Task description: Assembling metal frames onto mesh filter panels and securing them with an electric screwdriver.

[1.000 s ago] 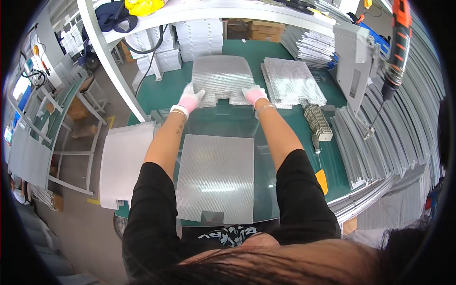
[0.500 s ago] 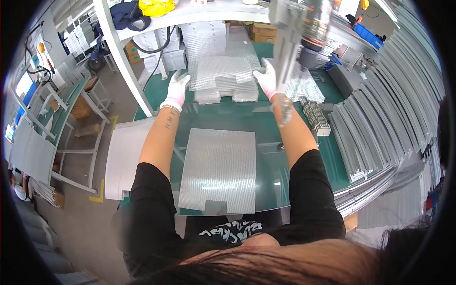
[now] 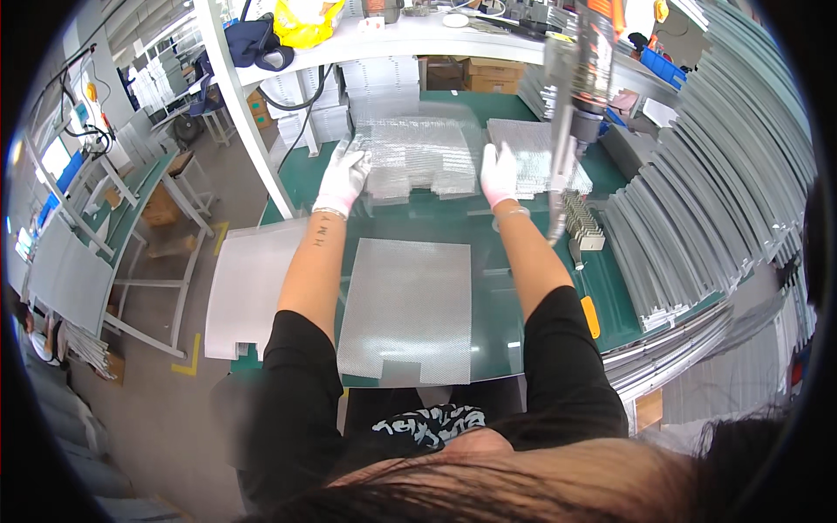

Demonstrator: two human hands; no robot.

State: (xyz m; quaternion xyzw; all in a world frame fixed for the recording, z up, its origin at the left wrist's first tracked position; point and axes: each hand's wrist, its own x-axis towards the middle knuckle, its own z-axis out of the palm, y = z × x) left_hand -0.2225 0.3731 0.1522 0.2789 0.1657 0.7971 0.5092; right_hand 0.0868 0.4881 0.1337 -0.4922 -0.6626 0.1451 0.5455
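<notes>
Both my hands wear white gloves and reach forward over the green table. My left hand is at the left edge of a stack of translucent, bubble-textured sheets, its fingers apart. At the right edge of that stack is my right hand, fingers stretched out, a second pile of similar sheets just beyond it. The far edge of the stack's top sheet is blurred. Closer to me, a single perforated-looking grey sheet with a notch in its near edge lies flat.
A hanging power screwdriver and its arm come down on the right. Below are a ribbed metal part and an orange-handled tool. Tall rows of grey panels line the right side. A white shelf spans the back; pale sheets overhang at left.
The translucent sheet that reached up toward the shelf has come down over the stack. My hands have stayed at its sides, and my view has shifted slightly, bringing the orange-handled tool into sight.
</notes>
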